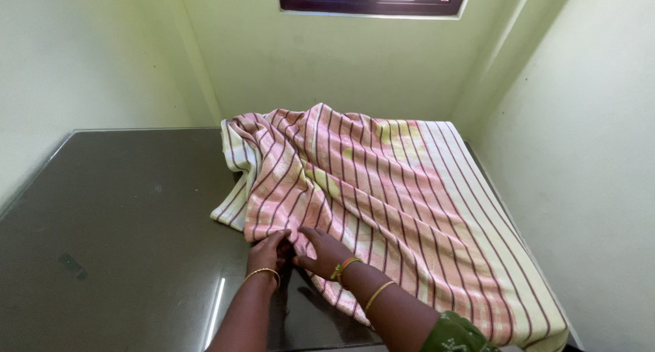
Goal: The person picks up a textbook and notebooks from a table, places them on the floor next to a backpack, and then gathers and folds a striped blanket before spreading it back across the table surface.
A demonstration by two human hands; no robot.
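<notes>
striped cloth [382,195], dark table [123,209]: left hand [268,253] and right hand [326,251] pinch its near edge, fingers closed; risk: loose bunched folds slip, crease skews.

A woven cotton-like cloth [382,202], matt and softly creased, with pink checks, dark thin stripes and cream borders, lies on a dark, glossy tabletop [123,215] that mirrors light in a pale streak. Thin, shiny gold-coloured metal bangles [263,273] ring both wrists. Matt, pale green painted walls [82,52] surround a dark wooden window frame [372,4].
</notes>
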